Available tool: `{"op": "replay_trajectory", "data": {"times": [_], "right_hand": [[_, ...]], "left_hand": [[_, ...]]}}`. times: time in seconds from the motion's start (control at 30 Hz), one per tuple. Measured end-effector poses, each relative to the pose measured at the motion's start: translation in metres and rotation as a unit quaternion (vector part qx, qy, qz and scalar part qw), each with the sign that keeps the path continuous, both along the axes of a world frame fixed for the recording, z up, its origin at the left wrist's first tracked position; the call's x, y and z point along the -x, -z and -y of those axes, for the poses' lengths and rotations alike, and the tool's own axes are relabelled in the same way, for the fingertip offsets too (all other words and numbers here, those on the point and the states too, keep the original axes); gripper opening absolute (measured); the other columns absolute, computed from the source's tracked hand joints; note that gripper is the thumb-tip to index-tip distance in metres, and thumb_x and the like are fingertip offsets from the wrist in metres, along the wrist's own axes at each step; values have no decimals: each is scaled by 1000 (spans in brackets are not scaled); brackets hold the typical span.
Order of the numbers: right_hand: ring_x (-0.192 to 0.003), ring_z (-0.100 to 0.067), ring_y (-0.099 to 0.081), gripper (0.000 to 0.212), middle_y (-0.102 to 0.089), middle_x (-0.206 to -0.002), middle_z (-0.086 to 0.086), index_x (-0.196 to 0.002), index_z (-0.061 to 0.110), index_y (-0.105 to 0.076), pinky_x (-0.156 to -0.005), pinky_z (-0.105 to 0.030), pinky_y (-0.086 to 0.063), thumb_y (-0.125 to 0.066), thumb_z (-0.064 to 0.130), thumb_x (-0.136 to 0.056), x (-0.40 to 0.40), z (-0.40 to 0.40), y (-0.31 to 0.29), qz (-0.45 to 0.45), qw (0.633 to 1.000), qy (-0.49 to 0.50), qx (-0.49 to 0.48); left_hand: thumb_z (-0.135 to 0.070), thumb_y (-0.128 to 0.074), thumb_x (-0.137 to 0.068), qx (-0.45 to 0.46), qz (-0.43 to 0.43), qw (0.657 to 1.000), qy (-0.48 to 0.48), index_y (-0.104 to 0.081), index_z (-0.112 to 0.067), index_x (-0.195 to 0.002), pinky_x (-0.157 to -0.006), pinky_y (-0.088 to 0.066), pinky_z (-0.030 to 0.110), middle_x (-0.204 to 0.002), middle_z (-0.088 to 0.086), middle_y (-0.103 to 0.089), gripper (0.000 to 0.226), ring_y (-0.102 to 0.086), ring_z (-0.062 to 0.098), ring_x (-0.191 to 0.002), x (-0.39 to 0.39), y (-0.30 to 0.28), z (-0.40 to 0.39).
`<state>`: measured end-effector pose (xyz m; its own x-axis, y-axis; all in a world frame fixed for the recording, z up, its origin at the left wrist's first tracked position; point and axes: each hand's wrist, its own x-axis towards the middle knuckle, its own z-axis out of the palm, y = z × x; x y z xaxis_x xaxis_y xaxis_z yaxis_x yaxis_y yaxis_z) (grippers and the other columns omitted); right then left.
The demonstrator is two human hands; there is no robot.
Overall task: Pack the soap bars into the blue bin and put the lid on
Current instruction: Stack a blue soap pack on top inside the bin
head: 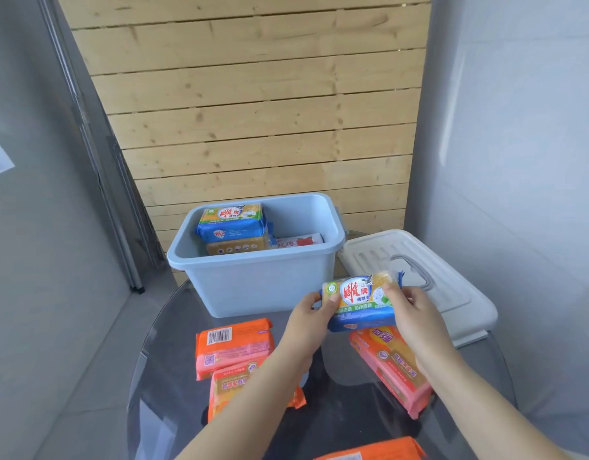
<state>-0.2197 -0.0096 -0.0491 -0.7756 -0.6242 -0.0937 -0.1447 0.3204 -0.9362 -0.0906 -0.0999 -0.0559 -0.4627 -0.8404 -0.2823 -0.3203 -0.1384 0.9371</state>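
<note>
The blue bin [253, 287] stands open at the far side of the round glass table. Inside it a blue-and-yellow soap pack [232, 221] lies on other packs at the left, with a white-and-red pack [299, 241] at the right. Both hands hold another blue-and-yellow soap pack [361, 302] in the air just in front of the bin's right corner: my left hand [311, 318] grips its left end, my right hand [411, 313] its right end. The white lid [452, 293] with a grey handle lies right of the bin.
Orange soap packs [233, 343] lie on the glass table [160, 376] at the left, a pink-orange pack [392, 370] lies under my right wrist, and one orange pack [372, 451] sits at the near edge. A wooden slat wall rises behind the bin, grey walls on both sides.
</note>
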Motion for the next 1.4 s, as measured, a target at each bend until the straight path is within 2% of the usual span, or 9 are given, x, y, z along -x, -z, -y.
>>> {"op": "replay_trajectory", "data": {"times": [0.13,0.4,0.53,0.8,0.9,1.0,1.13,1.3,1.4], "right_hand": [[-72,-14,-64,33,-66,-78,5,-89,21,-53,-57,-30,-47,-42,51,-88,-1,-15,-8,-32,999,17,13],[-72,-5,-62,32,-63,-80,13,-92,26,-49,-52,-26,-44,-38,56,-89,-16,-21,-45,-30,998,1,57],[-80,-5,-64,26,-64,-85,18,-97,33,-48,-62,-29,-51,-37,56,-90,-23,-19,-66,-18,996,-44,81],[-90,-12,-63,38,-69,-95,7,-101,25,-62,-70,-27,-47,-38,52,-91,-47,30,-130,-29,983,-138,115],[-90,-17,-64,45,-69,-100,-1,-102,17,-64,-70,-20,-52,-42,53,-90,-54,74,-145,-24,980,-179,85],[-97,-29,-66,46,-69,-105,-10,-107,10,-63,-90,-41,-53,-49,49,-89,-59,115,-143,32,974,-221,29],[-75,-23,-60,37,-65,-94,-11,-115,4,-57,-70,-36,-54,-60,28,-88,-58,156,-130,122,957,-262,-23],[-74,-23,-62,25,-68,-96,-13,-109,3,-62,-66,-31,-51,-60,5,-85,-54,186,-106,194,915,-343,-85],[-95,-26,-64,28,-68,-110,-14,-112,4,-63,-84,-34,-49,-62,6,-84,-62,200,-90,167,916,-350,-106]], "left_hand": [[-49,-57,-86,1,-53,998,-36,-55,-24,-110,-46,-44,8,-98,-2,-70,35,-66,4,-72,-3,-18,-21],[-52,-57,-84,65,-86,993,-39,-58,-31,-112,-63,-55,16,-94,-7,-72,35,-70,3,-79,-26,-60,-33],[-48,-59,-84,97,-112,988,-35,-63,-32,-104,-51,-49,9,-90,-8,-73,26,-69,-5,-71,-41,-81,-31],[-39,-62,-86,171,-111,976,-77,-73,-19,-83,-73,-58,35,-69,-7,-75,23,-70,12,-67,-70,-145,16],[-41,-62,-86,185,-52,978,-86,-73,-17,-85,-71,-59,37,-68,-1,-73,26,-69,14,-60,-84,-168,59],[-40,-60,-87,167,45,982,-74,-71,-6,-97,-80,-59,41,-84,11,-73,37,-70,23,-72,-95,-172,95],[-37,-63,-87,127,141,981,-37,-65,0,-91,-83,-57,41,-85,18,-65,37,-66,32,-74,-106,-157,128],[-38,-58,-88,175,332,926,37,-49,-12,-65,-51,-37,22,-56,1,-47,36,-41,15,-48,-109,-138,156],[-40,-50,-90,183,415,889,66,-48,-16,-69,-48,-35,20,-63,-1,-53,32,-47,14,-52,-106,-136,164]]}}
